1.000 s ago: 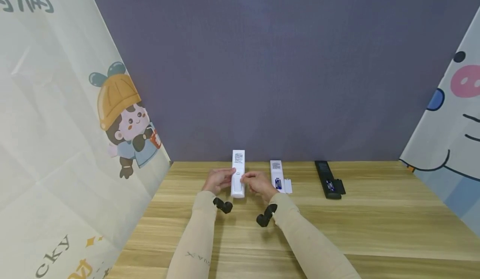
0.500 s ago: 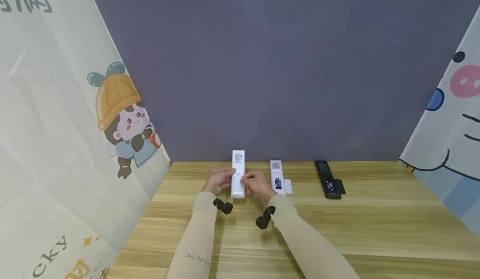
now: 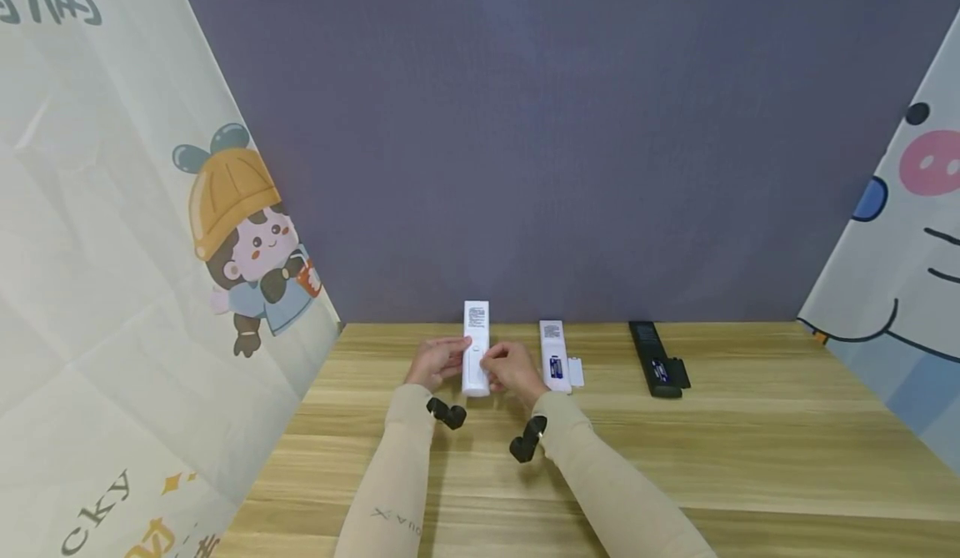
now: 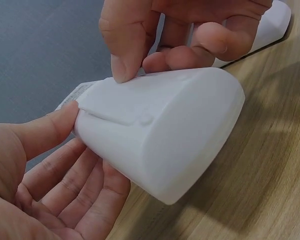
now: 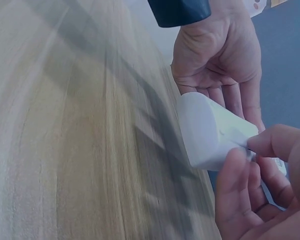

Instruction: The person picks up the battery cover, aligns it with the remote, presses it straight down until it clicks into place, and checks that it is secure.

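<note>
A white remote control (image 3: 476, 324) is held back side up above the table, its printed label toward the far end and its battery cover (image 4: 125, 102) in place. My left hand (image 3: 437, 362) grips it from the left, thumb along the cover's edge and fingers underneath. From the right, my right hand (image 3: 513, 368) pinches at the cover's side, thumb on top and fingers curled against the remote's flank. The blunt near end of the remote faces the camera in the left wrist view. In the right wrist view, the right fingers partly hide the cover.
Right of my hands lies a second white remote (image 3: 553, 341), its batteries exposed and its loose cover (image 3: 576, 372) beside it. Farther right is a black remote (image 3: 648, 343) with its black cover (image 3: 678, 373) off. A grey panel (image 3: 495, 141) rises behind the wooden table (image 3: 720, 458).
Both hands stay at the held remote with almost no movement. The right wrist has shifted slightly left and down.
</note>
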### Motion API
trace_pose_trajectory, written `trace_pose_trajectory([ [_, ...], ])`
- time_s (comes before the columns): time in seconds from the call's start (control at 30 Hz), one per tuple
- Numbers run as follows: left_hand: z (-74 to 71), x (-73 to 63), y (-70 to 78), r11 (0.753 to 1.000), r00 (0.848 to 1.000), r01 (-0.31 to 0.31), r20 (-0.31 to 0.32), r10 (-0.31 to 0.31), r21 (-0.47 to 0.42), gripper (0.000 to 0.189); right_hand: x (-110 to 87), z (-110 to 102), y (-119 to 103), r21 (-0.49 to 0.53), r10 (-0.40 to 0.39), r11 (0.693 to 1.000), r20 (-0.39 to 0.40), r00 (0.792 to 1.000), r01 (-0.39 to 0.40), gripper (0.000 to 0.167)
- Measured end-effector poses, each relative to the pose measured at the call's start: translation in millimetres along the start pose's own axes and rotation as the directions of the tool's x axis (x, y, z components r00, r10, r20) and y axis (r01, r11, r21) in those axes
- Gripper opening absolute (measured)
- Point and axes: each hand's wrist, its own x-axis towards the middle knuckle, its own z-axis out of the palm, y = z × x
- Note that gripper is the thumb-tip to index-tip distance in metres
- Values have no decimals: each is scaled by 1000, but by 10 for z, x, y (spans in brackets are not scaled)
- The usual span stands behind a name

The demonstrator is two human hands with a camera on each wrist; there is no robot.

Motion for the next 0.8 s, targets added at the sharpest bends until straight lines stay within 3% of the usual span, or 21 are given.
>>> trace_pose_trajectory([
  [0.4, -1, 7, -3, 1000, 1000, 16, -16, -16, -9, 32, 3, 18, 11, -1, -14, 1000, -5, 1000, 14, 8],
  [0.8, -2, 0, -2, 1000, 1000, 13, -18, -13, -13, 35, -9, 32, 21, -29, -26, 999, -26, 999, 25, 17],
])
